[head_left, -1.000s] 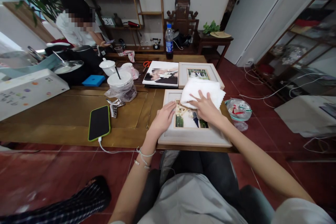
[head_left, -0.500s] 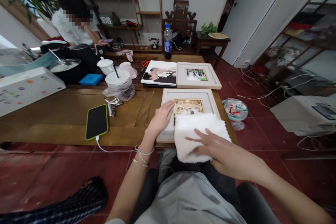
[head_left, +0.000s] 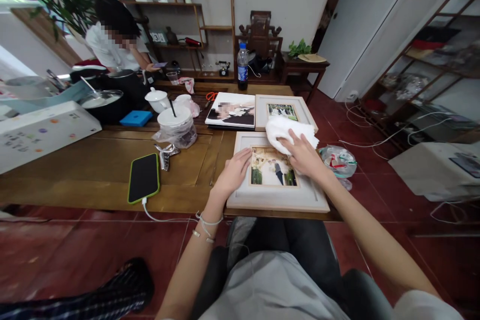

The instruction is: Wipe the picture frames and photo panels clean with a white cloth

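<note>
Head view: I see the framed photo (head_left: 277,204) flat at the table's (head_left: 180,175) near edge, presumably for easy reach. The left hand (head_left: 235,172) lies on it, fingers extended, gripping nothing, likely steadying it; the right hand (head_left: 304,155) spreads over a bunched white cloth (head_left: 290,126), though I can't tell whether it pinches. Beyond, a bagged cup (head_left: 173,117) holds a straw (head_left: 172,108); a bottle (head_left: 242,67), dark liquid (head_left: 242,85).

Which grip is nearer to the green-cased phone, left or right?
Left. The left grip rests on the near picture frame, to the right of the green-cased phone; the right grip is farther right, on the white cloth over the frame's far right corner.
</note>
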Tool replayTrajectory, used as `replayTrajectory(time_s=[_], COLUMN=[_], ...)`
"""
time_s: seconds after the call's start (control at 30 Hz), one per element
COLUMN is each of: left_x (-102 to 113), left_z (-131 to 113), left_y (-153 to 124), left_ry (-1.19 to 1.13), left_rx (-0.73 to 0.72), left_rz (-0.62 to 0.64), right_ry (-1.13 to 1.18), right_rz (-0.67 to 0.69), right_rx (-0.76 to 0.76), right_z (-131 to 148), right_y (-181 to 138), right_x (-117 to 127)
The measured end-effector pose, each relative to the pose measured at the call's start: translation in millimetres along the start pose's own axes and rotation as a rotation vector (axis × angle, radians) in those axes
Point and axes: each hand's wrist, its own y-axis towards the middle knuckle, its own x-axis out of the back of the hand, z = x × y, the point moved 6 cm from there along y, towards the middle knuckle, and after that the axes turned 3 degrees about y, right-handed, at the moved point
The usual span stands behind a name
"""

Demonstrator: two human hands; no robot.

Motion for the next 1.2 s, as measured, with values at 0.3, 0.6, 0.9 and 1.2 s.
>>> replayTrajectory(time_s=[0.3, 0.6, 0.9, 1.2], left_x=[-1.6, -1.2, 0.2, 1.9], left_z=[0.1, -0.7, -2.3, -3.3], left_y=[0.1, -0.9, -0.8, -1.6], left_ry=[0.007, 0.021, 0.017, -0.004], left_rx=[-0.023, -0.024, -0.022, 0.0], left_rz=[-0.02, -0.005, 0.0, -0.008], right_ry=[0.03, 0.36, 0.314, -0.05], right_rz=[0.226, 0.441, 0.381, -0.038], right_rx=[0.145, 0.269, 0.174, 0.05], right_z=[48.0, 102.8, 63.9, 10.5], right_y=[-17.6, -112.1, -81.3, -13.4], right_x=[-9.6, 42.4, 10.3, 19.4])
